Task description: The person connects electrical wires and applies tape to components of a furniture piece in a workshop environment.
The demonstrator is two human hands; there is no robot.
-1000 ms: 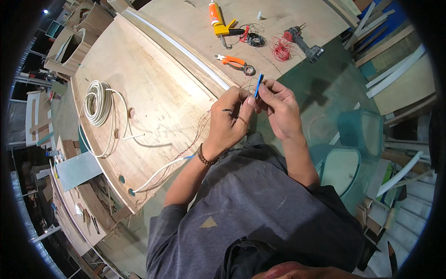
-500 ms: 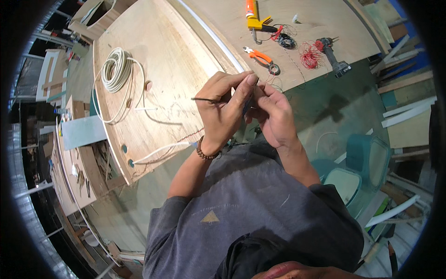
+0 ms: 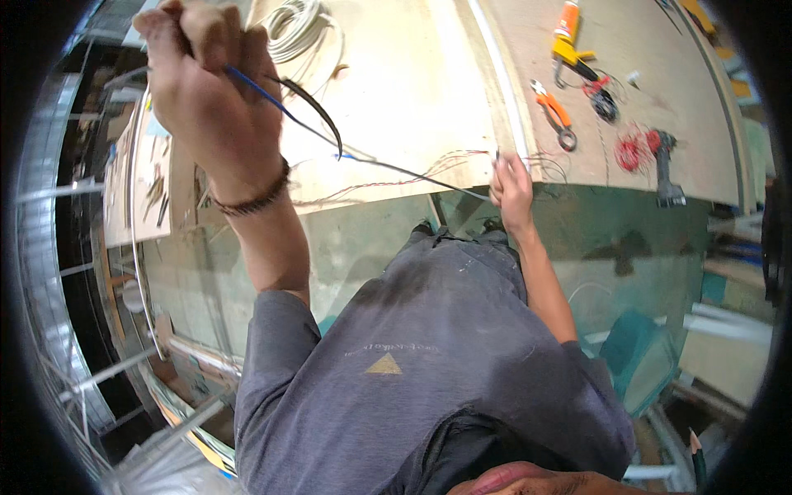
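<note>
High at the far left, my left hand (image 3: 210,99) is closed around a thin dark-blue wire (image 3: 429,179). The wire runs taut and slanting down to my right hand (image 3: 513,191), whose fingers are pinched together at its lower end, near the board's front edge. A short curved black piece (image 3: 318,107), perhaps loose sheathing or a wire end, sticks out from my left hand. Under the stretched wire, twisted red and dark wires (image 3: 338,196) lie along the edge of the wooden board (image 3: 404,91). My left fingers are partly blurred.
Orange-handled pliers (image 3: 554,114), a caulking gun (image 3: 569,49), a cordless drill (image 3: 662,165) and a red wire bundle (image 3: 629,153) lie on the board's right side. A coil of white cable (image 3: 293,33) rests at the back left. A teal chair (image 3: 631,355) stands at lower right.
My hands were together over the board's edge; now they are far apart. My left hand has swung up and left, drawing out the wire; my right hand stays near the edge.
</note>
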